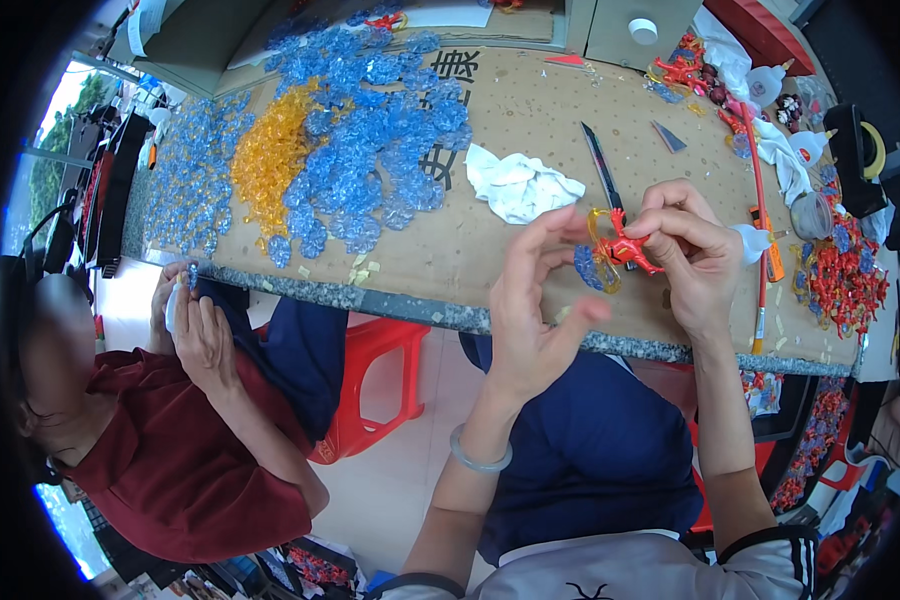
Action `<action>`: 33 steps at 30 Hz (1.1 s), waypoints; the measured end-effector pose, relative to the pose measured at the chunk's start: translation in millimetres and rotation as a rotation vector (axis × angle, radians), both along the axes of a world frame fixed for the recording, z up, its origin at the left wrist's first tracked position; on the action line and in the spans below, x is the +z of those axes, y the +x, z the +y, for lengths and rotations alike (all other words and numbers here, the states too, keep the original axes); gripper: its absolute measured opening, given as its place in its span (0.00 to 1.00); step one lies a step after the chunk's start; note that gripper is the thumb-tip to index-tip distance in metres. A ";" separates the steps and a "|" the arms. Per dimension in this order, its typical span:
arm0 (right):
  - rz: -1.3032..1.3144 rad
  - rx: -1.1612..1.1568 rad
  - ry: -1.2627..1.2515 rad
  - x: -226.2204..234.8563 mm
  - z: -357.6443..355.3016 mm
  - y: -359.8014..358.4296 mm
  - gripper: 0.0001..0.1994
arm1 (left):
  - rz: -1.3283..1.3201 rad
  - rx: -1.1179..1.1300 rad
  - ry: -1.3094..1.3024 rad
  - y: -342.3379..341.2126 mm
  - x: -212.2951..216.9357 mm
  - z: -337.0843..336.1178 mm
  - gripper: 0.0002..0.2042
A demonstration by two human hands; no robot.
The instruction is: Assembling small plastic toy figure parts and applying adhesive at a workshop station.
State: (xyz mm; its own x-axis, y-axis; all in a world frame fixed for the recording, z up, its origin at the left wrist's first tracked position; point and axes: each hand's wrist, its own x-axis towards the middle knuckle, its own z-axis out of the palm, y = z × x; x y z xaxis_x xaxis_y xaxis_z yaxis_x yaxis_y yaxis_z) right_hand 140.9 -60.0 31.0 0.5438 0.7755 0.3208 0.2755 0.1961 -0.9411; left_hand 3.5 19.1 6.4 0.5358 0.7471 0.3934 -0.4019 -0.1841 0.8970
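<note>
Between the thumb and fingers of my right hand is a small red plastic figurine, held above the near edge of the table. A clear blue piece and a clear yellow piece are on its left side. My left hand is beside it, fingers and thumb spread, apparently gripping nothing; its fingertips are slightly blurred. Beyond the hands lie a crumpled white cloth and a dark long-bladed tool. A white squeeze bottle lies just right of my right hand.
Heaps of clear blue pieces and yellow pieces cover the table's left side. On the right are a red-handled paintbrush, an orange cutter and piled red figurines. A co-worker sits at left, hands near the edge.
</note>
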 end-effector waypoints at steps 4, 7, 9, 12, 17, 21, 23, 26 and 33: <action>-0.064 0.022 -0.082 6.3 7.5 -3.7 0.08 | 0.034 -0.103 -0.161 -7.9 -2.4 3.4 0.27; -0.259 -0.004 -0.183 4.8 0.6 -8.6 0.06 | 0.077 -0.040 -0.193 -20.7 -4.3 -3.0 0.25; -0.258 -0.022 -0.263 -0.6 -6.2 -1.5 0.04 | 0.161 0.018 -0.118 -18.4 2.6 -3.2 0.24; -0.151 -0.064 -0.123 -17.2 -19.9 3.5 0.04 | 0.097 -0.036 -0.076 -18.4 9.6 -2.1 0.25; -0.181 -0.051 -0.133 -17.5 -18.5 -2.8 0.05 | 0.036 0.060 -0.052 -30.0 10.9 -4.9 0.23; -0.433 -0.116 -0.045 11.2 -8.4 -23.5 0.03 | 0.026 0.044 -0.085 -22.5 -3.4 4.6 0.24; -0.481 -0.078 0.019 27.4 -20.0 -33.4 0.07 | -0.041 0.067 -0.080 -14.6 -17.3 9.4 0.26; -0.157 0.208 -0.004 45.6 -73.9 -53.1 0.08 | -0.022 0.055 -0.085 -8.8 -9.3 7.7 0.22; 0.050 -0.113 -0.467 -0.7 -275.3 -73.2 0.05 | 0.004 0.049 0.024 -8.9 -9.3 -0.8 0.17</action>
